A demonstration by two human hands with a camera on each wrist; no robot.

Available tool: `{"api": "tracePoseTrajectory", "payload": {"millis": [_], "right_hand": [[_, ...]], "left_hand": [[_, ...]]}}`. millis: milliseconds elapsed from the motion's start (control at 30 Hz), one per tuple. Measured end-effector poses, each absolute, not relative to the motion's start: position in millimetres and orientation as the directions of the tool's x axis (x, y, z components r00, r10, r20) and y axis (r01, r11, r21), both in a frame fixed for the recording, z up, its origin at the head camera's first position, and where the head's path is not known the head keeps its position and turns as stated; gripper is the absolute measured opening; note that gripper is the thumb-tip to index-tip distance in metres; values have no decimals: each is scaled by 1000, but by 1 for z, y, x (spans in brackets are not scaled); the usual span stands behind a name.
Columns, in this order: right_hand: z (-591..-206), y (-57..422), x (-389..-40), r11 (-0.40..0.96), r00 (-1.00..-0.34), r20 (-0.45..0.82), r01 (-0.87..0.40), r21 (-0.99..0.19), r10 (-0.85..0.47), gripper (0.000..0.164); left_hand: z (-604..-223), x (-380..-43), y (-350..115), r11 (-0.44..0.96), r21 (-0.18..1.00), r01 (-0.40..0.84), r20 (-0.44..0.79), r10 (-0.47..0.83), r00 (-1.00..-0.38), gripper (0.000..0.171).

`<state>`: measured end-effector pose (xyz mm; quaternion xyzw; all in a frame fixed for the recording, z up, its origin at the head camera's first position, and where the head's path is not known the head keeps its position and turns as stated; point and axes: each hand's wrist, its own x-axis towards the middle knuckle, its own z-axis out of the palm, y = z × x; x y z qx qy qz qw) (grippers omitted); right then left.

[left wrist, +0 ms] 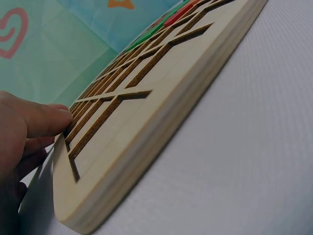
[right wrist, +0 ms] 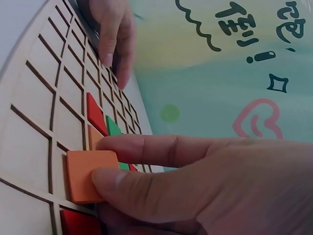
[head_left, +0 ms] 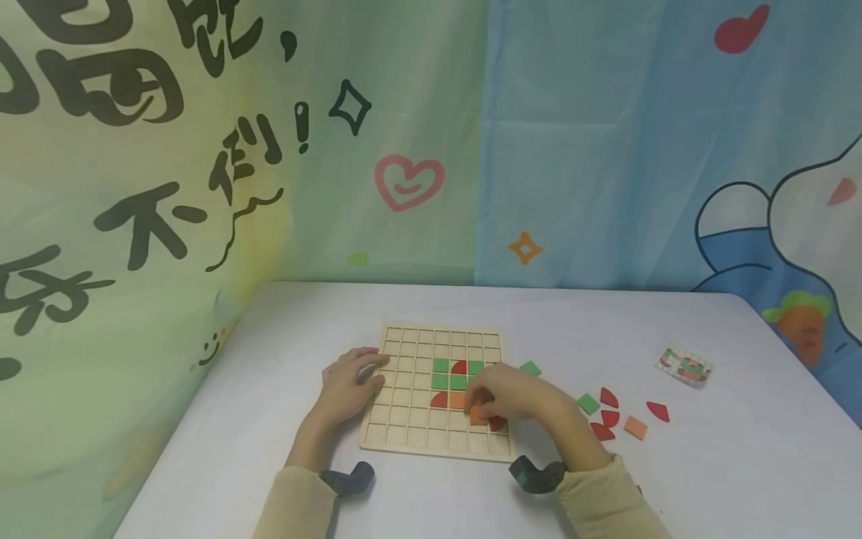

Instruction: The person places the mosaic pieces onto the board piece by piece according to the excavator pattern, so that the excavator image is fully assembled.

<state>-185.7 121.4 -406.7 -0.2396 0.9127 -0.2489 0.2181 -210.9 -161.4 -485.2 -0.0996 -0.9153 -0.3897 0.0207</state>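
Observation:
A wooden grid board (head_left: pixel 407 419) lies on the white table, with green, red and orange tiles in some of its squares. My right hand (head_left: pixel 508 391) pinches an orange square tile (right wrist: pixel 84 176) between thumb and fingers, low over the board's right part. Right below that tile in the right wrist view is a red tile (right wrist: pixel 80 223) on the grid. My left hand (head_left: pixel 346 385) rests at the board's left edge, its fingertips on the rim. In the left wrist view those fingers (left wrist: pixel 46 120) touch the edge near a corner of the board.
Right of the board lie loose pieces: several red quarter-round tiles (head_left: pixel 658 411), a green tile (head_left: pixel 588 404) and an orange tile (head_left: pixel 635 427). Another green tile (head_left: pixel 530 368) sits beside the board. A small printed packet (head_left: pixel 684 365) lies farther right. A printed curtain (head_left: pixel 566 150) hangs behind the table.

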Motion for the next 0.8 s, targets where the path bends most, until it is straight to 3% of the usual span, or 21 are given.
{"api": "tracePoseTrajectory", "payload": {"millis": [400, 800], "right_hand": [[-410, 118, -184, 804, -814, -317, -276, -527, -487, 21], [-411, 117, -184, 795, -815, -279, -318, -516, -508, 21]], "left_hand": [[-483, -210, -160, 687, 698, 200, 117, 165, -979, 32], [-482, -209, -161, 687, 699, 199, 117, 165, -979, 32]]}}
